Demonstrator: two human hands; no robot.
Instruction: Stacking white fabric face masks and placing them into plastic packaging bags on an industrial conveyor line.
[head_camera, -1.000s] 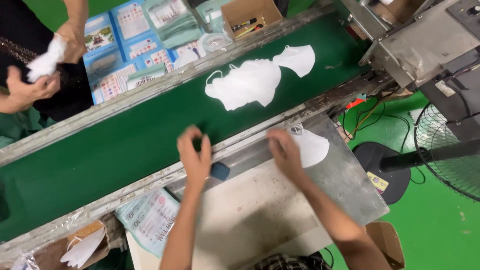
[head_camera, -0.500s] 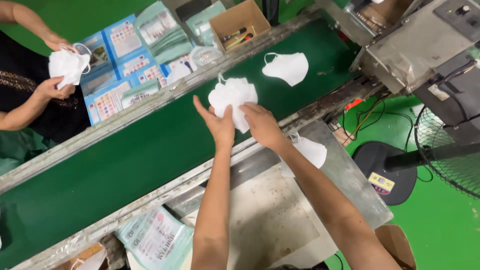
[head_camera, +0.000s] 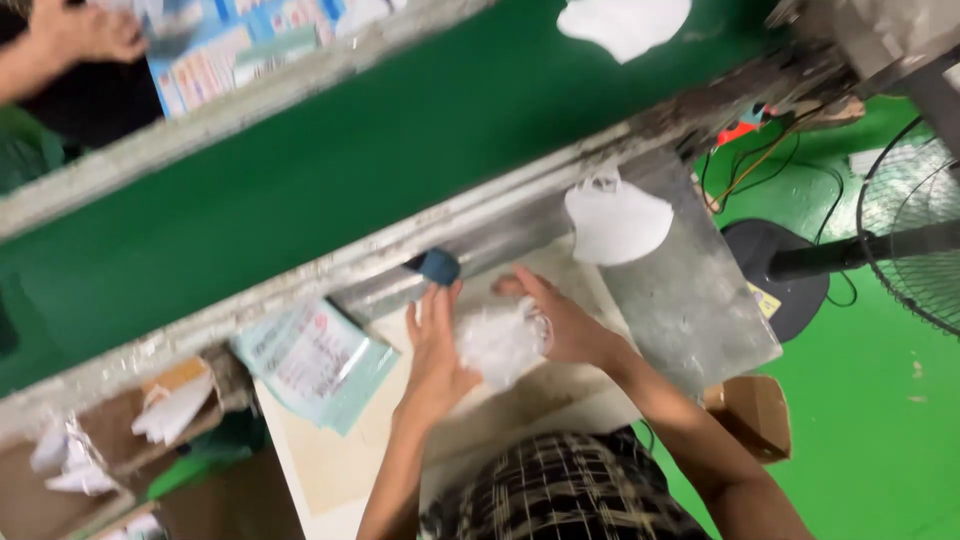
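Note:
Both my hands hold a small stack of white face masks (head_camera: 498, 342) over the pale worktable (head_camera: 330, 465). My left hand (head_camera: 437, 345) presses against the stack's left side. My right hand (head_camera: 560, 320) cups it from the right and behind. A single white mask (head_camera: 615, 222) lies on the grey metal plate (head_camera: 690, 300) just right of my hands. Another white mask (head_camera: 625, 22) rests on the green conveyor belt (head_camera: 330, 170) at the top. A small dark blue block (head_camera: 438, 266) sits at the belt's edge above my left hand.
Pale green printed packets (head_camera: 312, 360) lie left of my hands. Cardboard boxes with white masks (head_camera: 150, 420) stand at the lower left. Another person's hand (head_camera: 85, 30) works across the belt by blue packets (head_camera: 215, 50). A floor fan (head_camera: 900, 240) and a brown box (head_camera: 755, 415) stand on the green floor.
My hands have pulled back from the conveyor belt to the worktable, bringing the masks along as a stack. The view has tilted down towards me.

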